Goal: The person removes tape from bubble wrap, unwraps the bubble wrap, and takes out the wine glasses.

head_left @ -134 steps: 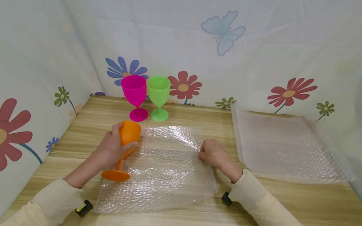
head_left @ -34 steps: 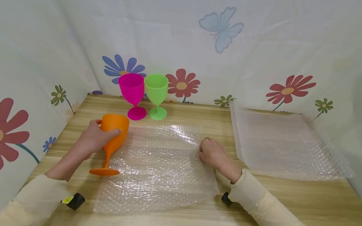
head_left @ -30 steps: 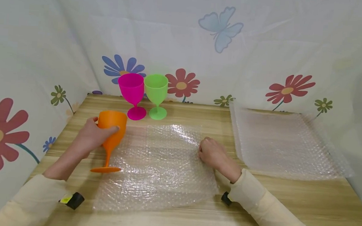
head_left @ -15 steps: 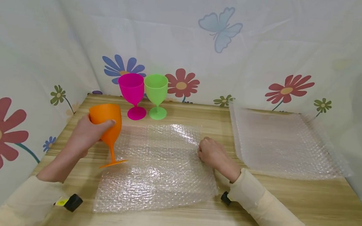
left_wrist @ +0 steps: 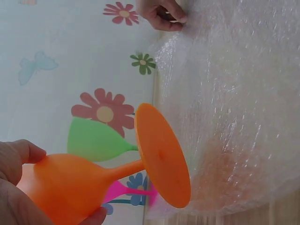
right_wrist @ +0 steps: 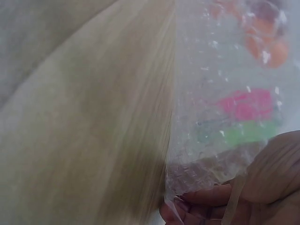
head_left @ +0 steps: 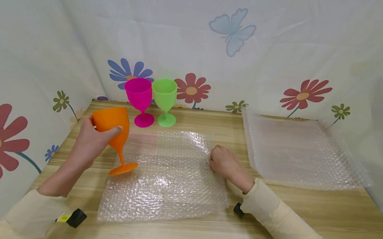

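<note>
My left hand (head_left: 87, 144) grips an orange goblet (head_left: 111, 119) by its bowl, thumb across the near side. The goblet leans, its foot lower and to the right, over the left part of a clear bubble wrap sheet (head_left: 169, 179). From the left wrist view, the underside of the orange foot (left_wrist: 161, 154) faces the camera, apart from the wrap. At the sheet's right edge, my right hand (head_left: 226, 164) pinches the wrap; the right wrist view has the film (right_wrist: 220, 61) raised from the fingers (right_wrist: 211, 197), with coloured shapes blurred through it.
A magenta goblet (head_left: 140, 95) and a light green goblet (head_left: 165, 96) stand upright side by side at the back of the wooden table (head_left: 198, 231). More bubble wrap (head_left: 293, 153) lies on the right. Flower-printed white cloth (head_left: 183, 32) surrounds the table.
My left hand has carried the orange goblet left and slightly toward the back, and its foot has swung rightward as it tilted. My right hand stays at the sheet's edge.
</note>
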